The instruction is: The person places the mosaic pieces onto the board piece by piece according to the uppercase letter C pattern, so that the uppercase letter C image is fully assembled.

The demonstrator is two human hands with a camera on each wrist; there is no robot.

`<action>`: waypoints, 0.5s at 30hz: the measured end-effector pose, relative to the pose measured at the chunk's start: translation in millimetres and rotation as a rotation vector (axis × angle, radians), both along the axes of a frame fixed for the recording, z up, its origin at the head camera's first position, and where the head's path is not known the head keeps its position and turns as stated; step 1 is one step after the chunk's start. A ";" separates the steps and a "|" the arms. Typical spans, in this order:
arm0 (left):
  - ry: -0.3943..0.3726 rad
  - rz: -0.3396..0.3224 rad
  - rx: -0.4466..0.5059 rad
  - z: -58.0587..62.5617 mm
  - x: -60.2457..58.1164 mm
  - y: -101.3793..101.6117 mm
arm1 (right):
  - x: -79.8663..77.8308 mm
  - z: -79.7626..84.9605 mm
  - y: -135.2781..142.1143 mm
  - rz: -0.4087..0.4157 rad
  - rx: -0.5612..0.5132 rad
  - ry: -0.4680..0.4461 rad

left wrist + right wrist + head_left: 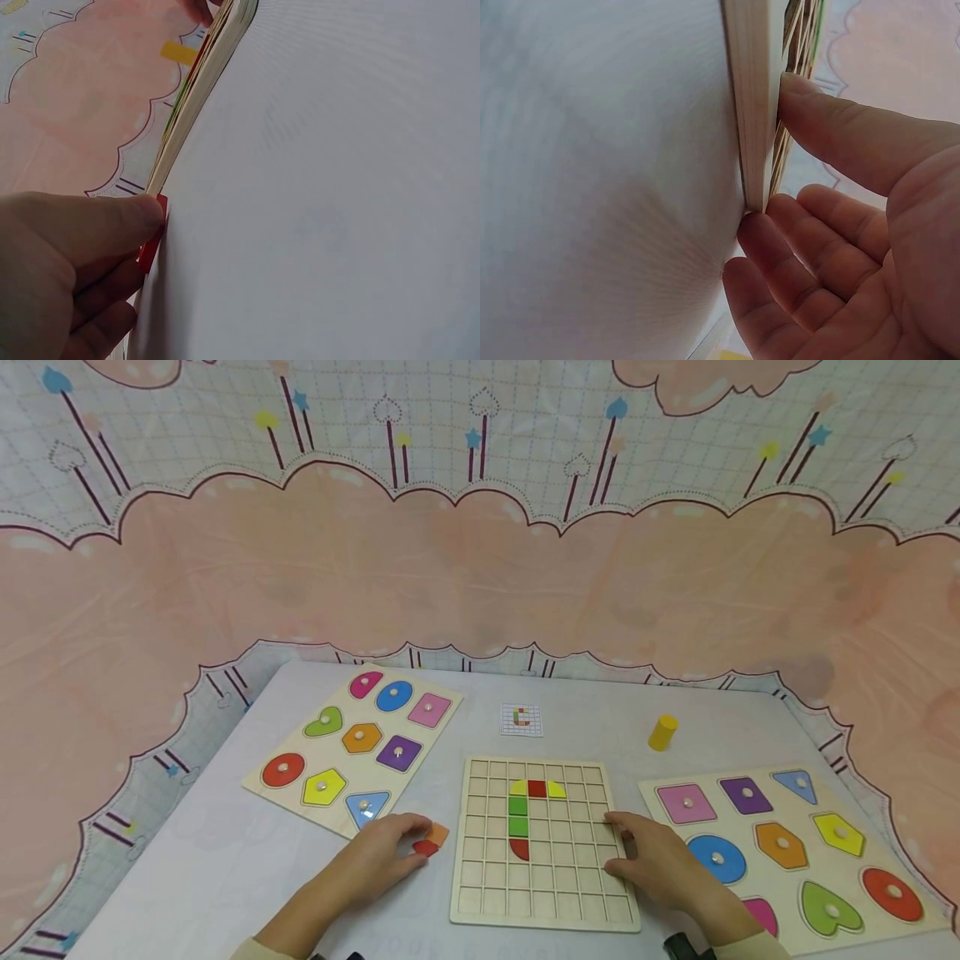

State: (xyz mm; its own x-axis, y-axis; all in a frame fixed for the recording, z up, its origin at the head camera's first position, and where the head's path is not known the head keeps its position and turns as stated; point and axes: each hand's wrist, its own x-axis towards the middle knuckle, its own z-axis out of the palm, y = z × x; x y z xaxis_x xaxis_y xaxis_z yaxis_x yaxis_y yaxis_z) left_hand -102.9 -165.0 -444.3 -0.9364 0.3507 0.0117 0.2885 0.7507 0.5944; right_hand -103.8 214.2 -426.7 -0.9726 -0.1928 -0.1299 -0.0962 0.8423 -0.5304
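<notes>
In the head view, a light wooden grid board lies on the white table. Yellow rounded pieces, a red square, green squares and a red quarter-round piece form a hooked shape in its cells. Left of the board, my left hand pinches a small red piece between thumb and fingers, low at the tabletop. An orange piece lies against that red one. My right hand rests at the board's right edge, thumb and fingertips touching its rim, fingers loosely bent.
Behind the board lies a small pattern card showing a similar coloured hook. A yellow cylinder stands at the back right. Knobbed shape puzzles flank the board, one at left and one at right. A patterned cloth hangs behind.
</notes>
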 end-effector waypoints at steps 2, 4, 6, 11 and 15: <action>0.017 0.000 -0.004 -1.1 -1.5 0.5 | 0.1 0.1 -0.1 -0.001 0.003 -0.003; 0.026 -0.001 -0.002 -1.5 -2.7 1.1 | 0.2 0.3 -0.2 -0.003 0.004 -0.006; 0.029 -0.001 -0.005 -1.2 -3.6 2.0 | 0.1 0.5 -0.3 -0.004 0.007 -0.009; 0.031 0.012 -0.006 0.0 -5.7 4.8 | -0.3 0.0 -0.4 -0.007 0.004 -0.013; 0.032 0.038 0.009 0.7 -9.7 8.0 | -0.7 -0.3 -0.4 -0.006 0.008 -0.013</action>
